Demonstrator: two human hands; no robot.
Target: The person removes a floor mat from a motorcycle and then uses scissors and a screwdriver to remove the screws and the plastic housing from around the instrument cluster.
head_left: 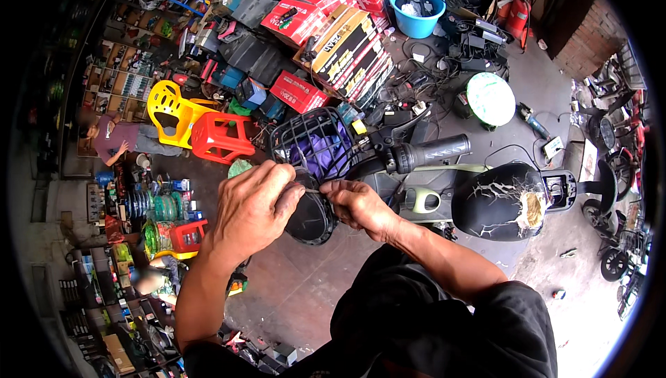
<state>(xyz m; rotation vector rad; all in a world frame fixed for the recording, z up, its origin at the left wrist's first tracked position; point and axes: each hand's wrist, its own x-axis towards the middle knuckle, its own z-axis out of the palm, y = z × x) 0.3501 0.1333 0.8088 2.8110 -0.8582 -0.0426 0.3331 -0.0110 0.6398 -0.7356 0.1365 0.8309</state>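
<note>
My left hand [251,206] is closed in a pinch, thumb against the fingers. Close to its right, my right hand [362,208] pinches too, its fingers curled in. A thin strand seems to run between the fingertips, too small to name. Just beneath both hands is a rounded black part [310,222] at the front of an electric scooter, partly covered by them. Beyond it sits the scooter's black wire basket [281,138] with a purple cloth or bag [322,150] inside. The black handlebar grip [436,153] points right, above my right hand.
The scooter's cracked black seat [489,201] lies to the right. A red stool [222,137] and yellow chair [170,111] stand at left, near a person [118,135]. Stacked cartons [347,52], a blue basin [417,13] and a round-topped stool [490,99] are farther off.
</note>
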